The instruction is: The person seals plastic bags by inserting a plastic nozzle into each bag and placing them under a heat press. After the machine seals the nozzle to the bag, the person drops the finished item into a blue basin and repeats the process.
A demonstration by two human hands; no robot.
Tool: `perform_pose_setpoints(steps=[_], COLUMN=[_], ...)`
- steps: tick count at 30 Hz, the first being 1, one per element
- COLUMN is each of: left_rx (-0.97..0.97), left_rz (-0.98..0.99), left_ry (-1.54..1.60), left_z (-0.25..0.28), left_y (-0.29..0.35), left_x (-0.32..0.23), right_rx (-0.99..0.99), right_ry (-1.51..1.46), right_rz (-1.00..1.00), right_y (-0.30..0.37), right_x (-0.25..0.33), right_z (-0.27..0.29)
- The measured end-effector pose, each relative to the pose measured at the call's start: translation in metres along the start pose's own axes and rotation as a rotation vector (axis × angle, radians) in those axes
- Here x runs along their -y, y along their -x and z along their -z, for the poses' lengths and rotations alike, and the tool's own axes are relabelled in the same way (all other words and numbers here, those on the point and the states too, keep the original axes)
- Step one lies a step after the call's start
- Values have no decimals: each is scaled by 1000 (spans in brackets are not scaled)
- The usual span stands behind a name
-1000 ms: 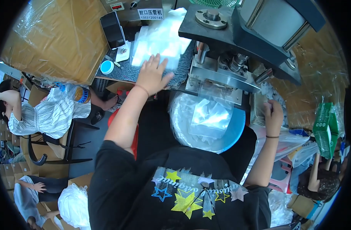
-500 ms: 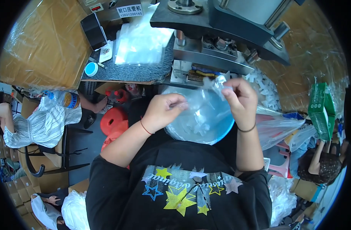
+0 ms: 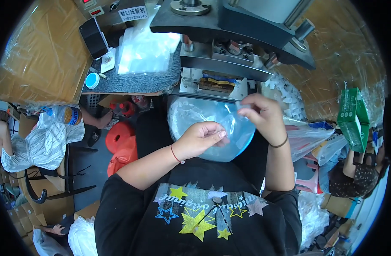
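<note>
My right hand (image 3: 266,117) is raised over the right side of a basin, thumb and fingers pinching a small translucent plastic piece (image 3: 240,105) just in front of the press. Lower and to the left, my left hand (image 3: 202,138) hovers above the basin with its fingers curled against the thumb; what lies in them, if anything, is too small to make out. The round basin (image 3: 248,145) has a blue rim and seems lined with clear plastic film (image 3: 185,113). Beyond it sits the press's lower die (image 3: 217,83), with brown, yellow and blue parts on a metal plate.
The heavy press head (image 3: 246,25) overhangs the die. Many translucent pieces (image 3: 291,98) are heaped at right. Clear bags (image 3: 148,49) lie on a grey cloth, beside a blue-lidded jar (image 3: 92,80). A red stool (image 3: 118,136) stands left. Other people sit at both sides; one holds a green box (image 3: 353,115).
My left hand has come down and right, nearer my body over the basin. A larger clear bit seen in my right hand earlier no longer shows there. The view has shifted slightly.
</note>
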State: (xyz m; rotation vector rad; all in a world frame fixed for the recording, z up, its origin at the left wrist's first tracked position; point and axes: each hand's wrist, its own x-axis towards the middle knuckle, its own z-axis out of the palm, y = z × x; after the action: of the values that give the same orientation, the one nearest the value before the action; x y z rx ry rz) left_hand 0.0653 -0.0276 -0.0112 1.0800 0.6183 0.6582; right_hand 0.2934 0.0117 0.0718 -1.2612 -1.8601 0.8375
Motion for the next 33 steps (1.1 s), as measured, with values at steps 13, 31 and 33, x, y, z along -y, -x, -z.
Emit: perform_pose_setpoints(steps=[13, 31, 33], left_rx=[-75, -686, -540], left_rz=[191, -360, -409], left_ry=[256, -1917, -1835], left_z=[15, 156, 137], left_y=[-12, 10, 26], left_x=[-2, -60, -58], right_rx=[-180, -23, -16], right_ry=[833, 646, 652], right_rz=[-7, 127, 139], right_y=[-11, -9, -7], right_x=[-66, -106, -106], right_z=[50, 58, 58])
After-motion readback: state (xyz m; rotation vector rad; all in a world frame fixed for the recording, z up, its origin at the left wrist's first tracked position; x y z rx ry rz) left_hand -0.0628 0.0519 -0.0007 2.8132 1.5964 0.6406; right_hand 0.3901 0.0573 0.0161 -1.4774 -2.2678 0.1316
